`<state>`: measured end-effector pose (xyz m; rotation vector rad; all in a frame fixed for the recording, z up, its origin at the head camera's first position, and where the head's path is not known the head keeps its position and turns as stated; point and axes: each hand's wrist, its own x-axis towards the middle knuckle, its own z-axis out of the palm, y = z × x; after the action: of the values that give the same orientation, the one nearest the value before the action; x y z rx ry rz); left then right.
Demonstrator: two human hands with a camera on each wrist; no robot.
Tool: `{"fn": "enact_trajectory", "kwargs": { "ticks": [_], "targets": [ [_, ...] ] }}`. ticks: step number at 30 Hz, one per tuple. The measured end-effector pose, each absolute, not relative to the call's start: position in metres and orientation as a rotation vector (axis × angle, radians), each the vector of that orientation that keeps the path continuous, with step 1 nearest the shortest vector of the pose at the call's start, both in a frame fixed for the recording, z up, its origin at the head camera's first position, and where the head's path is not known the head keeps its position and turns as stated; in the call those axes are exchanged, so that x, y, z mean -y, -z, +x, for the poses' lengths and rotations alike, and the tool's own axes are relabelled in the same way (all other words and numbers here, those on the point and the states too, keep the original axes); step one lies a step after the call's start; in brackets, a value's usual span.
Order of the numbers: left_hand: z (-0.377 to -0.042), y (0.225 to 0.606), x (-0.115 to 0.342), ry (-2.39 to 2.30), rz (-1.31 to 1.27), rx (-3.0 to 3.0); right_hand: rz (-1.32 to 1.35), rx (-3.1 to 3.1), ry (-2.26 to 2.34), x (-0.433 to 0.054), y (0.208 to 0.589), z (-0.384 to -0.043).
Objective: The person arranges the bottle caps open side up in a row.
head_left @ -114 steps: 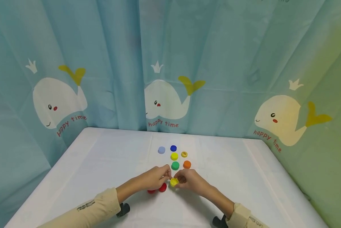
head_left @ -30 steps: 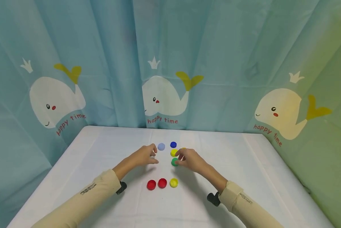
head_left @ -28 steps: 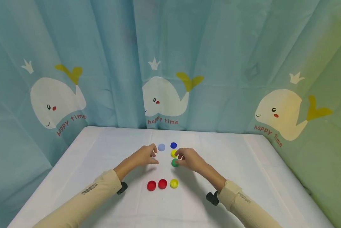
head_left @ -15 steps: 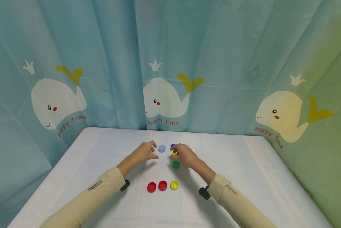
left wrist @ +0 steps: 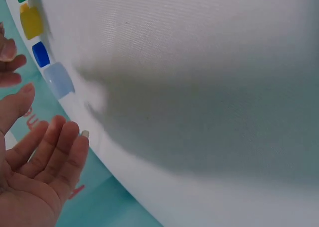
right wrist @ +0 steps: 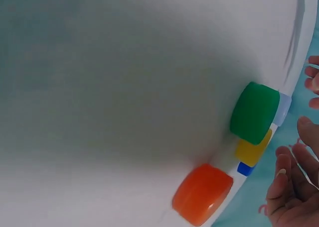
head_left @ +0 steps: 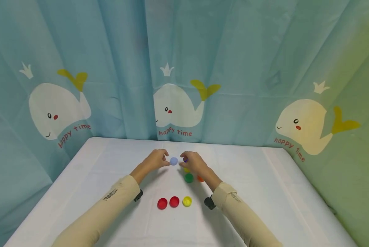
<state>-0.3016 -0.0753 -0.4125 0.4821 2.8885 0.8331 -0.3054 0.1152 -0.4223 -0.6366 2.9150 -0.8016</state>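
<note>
My left hand [head_left: 155, 159] hovers at the left of a light blue bottle cap [head_left: 173, 161], thumb and fingers spread apart with nothing between them. On the cap's other side is my right hand [head_left: 196, 162], its fingers loosely bent and holding nothing. It partly covers a dark blue cap [head_left: 185, 160] and a yellow cap [head_left: 186, 169]. A green cap [head_left: 188, 178] and an orange cap [head_left: 200, 178] lie nearer, below the right hand. In the left wrist view, the light blue cap [left wrist: 59, 80] stands apart from the left fingertips.
Closer to me, two red caps [head_left: 162, 203] and a yellow cap [head_left: 187, 201] form a row, hollow sides up. All lie on a white-covered table [head_left: 116, 151]. A blue curtain [head_left: 125, 68] with whale prints hangs behind it.
Earlier my right hand held the yellow cap near me; it now lies beside the red caps. Both hands have since moved away from me, and the right one has shifted left toward the light blue cap.
</note>
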Motion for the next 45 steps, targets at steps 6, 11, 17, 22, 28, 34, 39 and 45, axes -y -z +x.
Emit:
{"fn": "enact_trajectory", "kwargs": {
  "ticks": [6,11,17,22,28,34,39,45],
  "targets": [
    [-0.306,0.417,0.070,-0.777,0.479,-2.895,-0.628,-2.914,0.758,-0.107,0.424,-0.315],
    [-0.306,0.416,0.069,-0.734,0.430,-2.892,-0.586,-2.951,0.586,-0.100,0.423,-0.319],
    [-0.313,0.416,0.067,-0.717,0.410,-2.883,-0.627,-2.976,0.460,-0.094,0.423,-0.322],
    [-0.316,0.420,0.065,-0.690,0.405,-2.869,-0.651,-3.001,0.431,-0.090,0.426,-0.324],
    [-0.316,0.421,0.060,-0.640,0.426,-2.882,-0.674,-3.022,0.429,-0.089,0.429,-0.324],
    [-0.316,0.424,0.058,-0.607,0.453,-2.894,-0.653,-2.996,0.461,-0.086,0.434,-0.325],
    [-0.314,0.429,0.060,-0.641,0.433,-2.866,-0.664,-2.983,0.467,-0.085,0.439,-0.323],
    [-0.312,0.429,0.062,-0.679,0.524,-2.867,-0.674,-3.003,0.455,-0.090,0.436,-0.322]
  ]
}}
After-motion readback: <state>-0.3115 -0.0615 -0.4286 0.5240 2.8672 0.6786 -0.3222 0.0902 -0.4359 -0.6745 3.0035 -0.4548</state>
